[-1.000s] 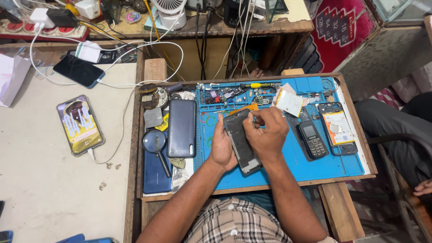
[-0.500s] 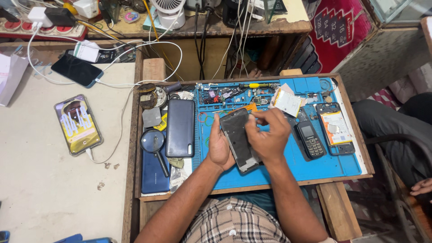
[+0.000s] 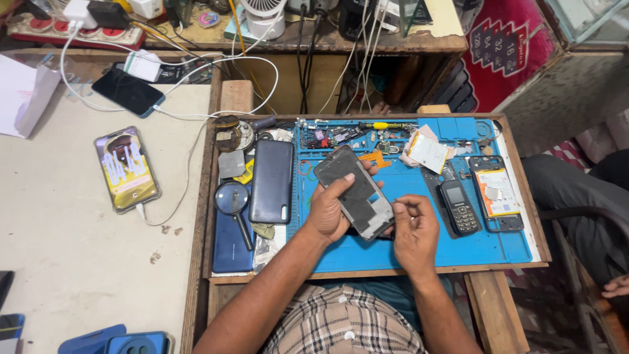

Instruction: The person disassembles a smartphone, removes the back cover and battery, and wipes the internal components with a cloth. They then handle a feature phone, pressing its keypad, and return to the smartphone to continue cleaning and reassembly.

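My left hand (image 3: pixel 327 213) grips a dark, blank phone screen (image 3: pixel 354 192) over the blue mat (image 3: pixel 498 246). Far left, a lit yellowish phone screen (image 3: pixel 126 168) glows on the pale table (image 3: pixel 78 262), a black one (image 3: pixel 128 92) above it. A red patterned sign (image 3: pixel 501 49) hangs top right.

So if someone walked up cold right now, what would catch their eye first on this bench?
Probably the dark phone frame, held tilted in the left hand over the middle of the blue work mat, with the right hand pinched close at its lower edge. Next, the lit smartphone with a bright yellow screen lying on the pale table to the left, plugged into a white cable.
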